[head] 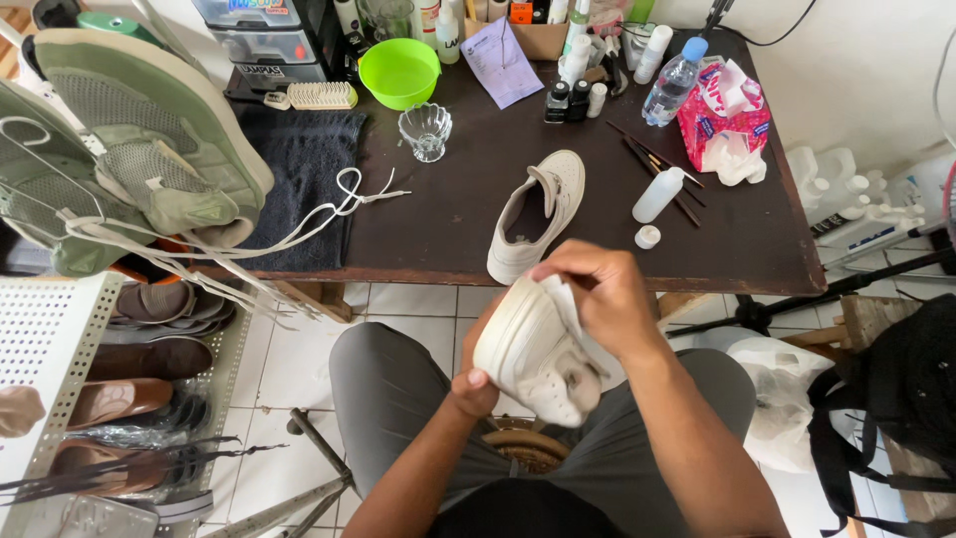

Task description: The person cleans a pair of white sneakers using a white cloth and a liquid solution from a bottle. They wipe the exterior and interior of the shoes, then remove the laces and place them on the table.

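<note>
- Dark brown wooden worktable (pixel 757 249) ahead of a seated person, crowded with bottles, brushes and a lime-green plastic bowl (pixel 398 72); white tiled floor below.
- Left hand (pixel 476 384) closed around the toe end of a white low-top leather sneaker (pixel 533 354), held sole-side toward the camera above the lap.
- Right hand (pixel 597 294) closed over the sneaker's upper edge, fingers pinching a piece of white cloth (pixel 570 304) against it.
- Judged step: wiping the sole edge of the held shoe.
- Matching white sneaker (pixel 538 214) rests on the table just beyond the right hand, opening up.
- White squeeze bottle (pixel 658 194) and its loose cap (pixel 647 236) lie beyond and right of that hand.
- Next move likely needs the left hand to turn the shoe so the cloth meets an untouched stretch, keeping firm grip.
</note>
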